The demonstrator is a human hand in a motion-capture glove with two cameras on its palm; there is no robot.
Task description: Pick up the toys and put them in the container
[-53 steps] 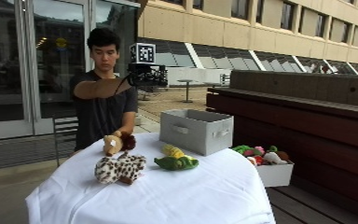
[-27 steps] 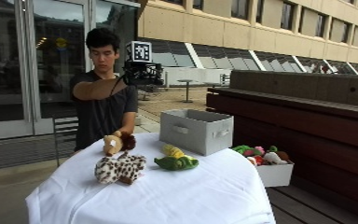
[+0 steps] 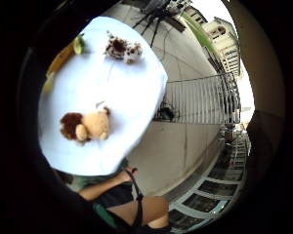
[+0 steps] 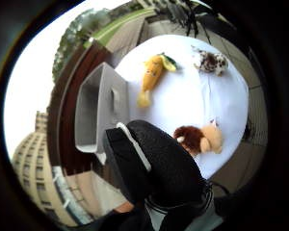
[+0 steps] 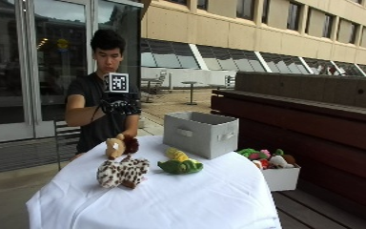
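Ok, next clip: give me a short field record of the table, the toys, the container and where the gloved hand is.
Table: round, white cloth
Toys on table: tan plush lion with brown mane; brown-spotted white plush animal; yellow and green plush toy
Container: grey fabric box, on the table's far side; no toys visible in it
Right hand: black-gloved hand raised in the air above the lion, holding nothing
Beside table: white bin of mixed plush toys
Progress: no toy picked up yet

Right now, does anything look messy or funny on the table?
Nothing is spilled or broken. Three toys lie on the table: the lion, the spotted toy and the yellow-green toy. The grey container stands upright. The hand hovers above, holding nothing.
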